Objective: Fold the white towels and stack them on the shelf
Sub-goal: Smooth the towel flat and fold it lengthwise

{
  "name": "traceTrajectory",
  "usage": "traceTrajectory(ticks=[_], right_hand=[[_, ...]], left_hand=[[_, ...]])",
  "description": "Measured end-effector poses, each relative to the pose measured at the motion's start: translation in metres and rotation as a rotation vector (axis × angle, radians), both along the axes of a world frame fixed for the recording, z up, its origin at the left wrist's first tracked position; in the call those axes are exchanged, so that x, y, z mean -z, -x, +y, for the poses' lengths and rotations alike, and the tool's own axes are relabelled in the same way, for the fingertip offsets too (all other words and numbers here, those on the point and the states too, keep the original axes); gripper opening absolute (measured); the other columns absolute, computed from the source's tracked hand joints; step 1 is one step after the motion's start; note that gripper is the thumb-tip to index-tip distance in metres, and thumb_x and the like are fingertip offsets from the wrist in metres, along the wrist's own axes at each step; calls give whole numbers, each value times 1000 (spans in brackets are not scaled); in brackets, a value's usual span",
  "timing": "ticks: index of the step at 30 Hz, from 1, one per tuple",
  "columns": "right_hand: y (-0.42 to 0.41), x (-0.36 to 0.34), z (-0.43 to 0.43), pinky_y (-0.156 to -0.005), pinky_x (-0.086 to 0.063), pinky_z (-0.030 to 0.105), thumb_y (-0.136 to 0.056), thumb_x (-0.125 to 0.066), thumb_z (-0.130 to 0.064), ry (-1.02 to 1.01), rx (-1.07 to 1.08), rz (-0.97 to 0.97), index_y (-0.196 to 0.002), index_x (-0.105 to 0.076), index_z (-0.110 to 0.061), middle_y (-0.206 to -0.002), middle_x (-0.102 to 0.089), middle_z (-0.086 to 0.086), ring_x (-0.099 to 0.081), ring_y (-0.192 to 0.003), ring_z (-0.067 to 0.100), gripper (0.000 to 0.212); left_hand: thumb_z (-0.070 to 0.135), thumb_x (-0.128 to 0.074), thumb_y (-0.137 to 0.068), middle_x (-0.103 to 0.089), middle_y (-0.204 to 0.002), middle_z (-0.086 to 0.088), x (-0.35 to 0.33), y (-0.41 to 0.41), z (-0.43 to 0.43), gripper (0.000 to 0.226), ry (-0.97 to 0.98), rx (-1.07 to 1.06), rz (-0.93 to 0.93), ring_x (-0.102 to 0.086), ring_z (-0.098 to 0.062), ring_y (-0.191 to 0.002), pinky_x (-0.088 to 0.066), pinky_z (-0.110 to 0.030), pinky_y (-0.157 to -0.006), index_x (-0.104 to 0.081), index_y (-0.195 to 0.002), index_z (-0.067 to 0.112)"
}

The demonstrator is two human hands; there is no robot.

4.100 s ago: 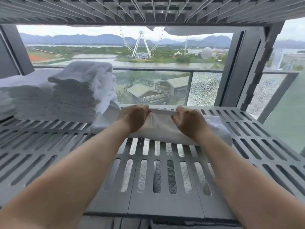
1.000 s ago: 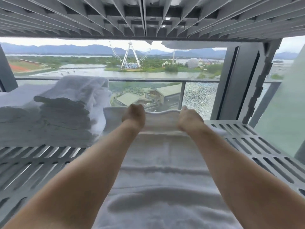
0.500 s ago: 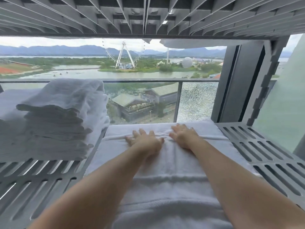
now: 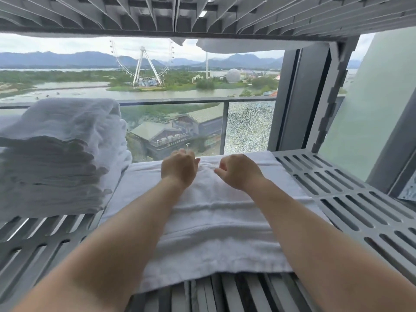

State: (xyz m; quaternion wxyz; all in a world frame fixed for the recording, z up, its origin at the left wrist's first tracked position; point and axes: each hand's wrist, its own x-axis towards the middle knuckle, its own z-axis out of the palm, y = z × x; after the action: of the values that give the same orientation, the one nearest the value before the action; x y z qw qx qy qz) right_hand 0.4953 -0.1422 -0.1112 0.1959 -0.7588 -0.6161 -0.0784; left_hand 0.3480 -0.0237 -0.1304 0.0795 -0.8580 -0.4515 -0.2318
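Observation:
A white towel [image 4: 213,233] lies spread flat on the grey slotted shelf [image 4: 360,199], reaching from the front edge to the back. My left hand [image 4: 179,168] and my right hand [image 4: 238,172] are close together near its far edge. Both have their fingers curled into the fabric, which puckers between them. To the left stands a tall stack of folded white towels [image 4: 60,158], its side touching the spread towel's left edge.
The underside of an upper shelf [image 4: 202,14] hangs low overhead, with white cloth [image 4: 236,47] drooping from its back edge. A grey upright post [image 4: 326,97] stands at the back right. Behind the shelf is a window [image 4: 180,86]. Bare slotted shelf lies to the right.
The towel was unrolled toward me and laid flat. Half a second ago both hands pressed flat on it; now their fingers are curled into the fabric near the far edge.

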Motion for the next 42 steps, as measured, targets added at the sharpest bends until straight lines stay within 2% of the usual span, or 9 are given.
traceTrajectory(ticks=[3, 6, 11, 17, 21, 25, 30, 35, 42], right_hand=[[3, 6, -15, -69, -44, 30, -93, -59, -44, -32, 35, -1, -79, -64, -20, -90, -72, 8, -65, -88, 28, 28], [8, 10, -33, -67, -46, 31, -93, -60, -46, -74, 25, -23, -73, -59, -22, -83, -71, 8, -64, -82, 28, 32], [26, 9, -66, -64, -47, 31, -92, -59, -48, -154, -55, 10, -66, -50, -24, -68, -58, -1, -60, -71, 26, 37], [39, 19, -122, -58, -42, 29, -91, -62, -47, -208, -206, -14, -71, -49, -24, -65, -57, -3, -52, -62, 20, 33], [44, 25, -156, -66, -50, 32, -89, -65, -42, -154, -312, -14, -74, -58, -22, -72, -61, 0, -56, -68, 21, 27], [42, 32, -179, -76, -49, 31, -86, -65, -47, -55, -322, 23, -90, -69, -23, -92, -70, 0, -63, -87, 22, 24], [41, 33, -195, -106, -40, 38, -89, -55, -47, 177, -334, 77, -129, -60, -31, -137, -58, 0, -51, -126, 22, 43], [43, 26, -191, -93, -39, 31, -87, -56, -29, 236, -269, 46, -129, -57, -28, -133, -59, -1, -55, -119, 20, 42], [43, 18, -167, -80, -36, 26, -87, -54, -20, 270, -231, 73, -119, -61, -24, -122, -65, 5, -58, -109, 25, 33]], left_hand=[[46, -44, -102, -68, -100, -8, -1, 7, -17, 39, -6, 52, -51, -63, -31, -94, -50, -37, -72, -68, -93, 16], [52, -48, -97, -70, -89, -3, 1, 18, -44, 36, 21, 66, -80, -62, -28, -82, -40, -32, -64, -56, -75, 25], [58, -57, -91, -70, -89, 2, 0, 36, -98, 31, 23, 35, -120, -65, -25, -87, -40, -31, -66, -60, -82, 28], [54, -58, -93, -62, -72, 10, 4, 75, -173, 31, -70, 85, -144, -61, -16, -66, -50, -29, -58, -59, -84, 25], [48, -62, -93, -64, -82, 12, 3, 97, -221, 26, -47, 246, -89, -62, -14, -74, -55, -32, -63, -65, -87, 23], [53, -62, -91, -67, -112, 9, 3, 105, -245, 32, 95, 330, 32, -63, -15, -97, -54, -37, -81, -70, -110, 28], [37, -52, -100, -66, -126, 4, 4, 102, -245, 29, -1, 300, 224, -63, -20, -113, -51, -38, -94, -68, -123, 29], [6, -40, -98, -57, -132, 1, 1, 94, -233, 40, 69, 249, 294, -57, -21, -120, -49, -34, -100, -59, -130, 21], [11, -43, -95, -68, -118, -1, 5, 84, -199, 31, 108, 77, 217, -65, -25, -107, -51, -35, -74, -61, -115, 26]])
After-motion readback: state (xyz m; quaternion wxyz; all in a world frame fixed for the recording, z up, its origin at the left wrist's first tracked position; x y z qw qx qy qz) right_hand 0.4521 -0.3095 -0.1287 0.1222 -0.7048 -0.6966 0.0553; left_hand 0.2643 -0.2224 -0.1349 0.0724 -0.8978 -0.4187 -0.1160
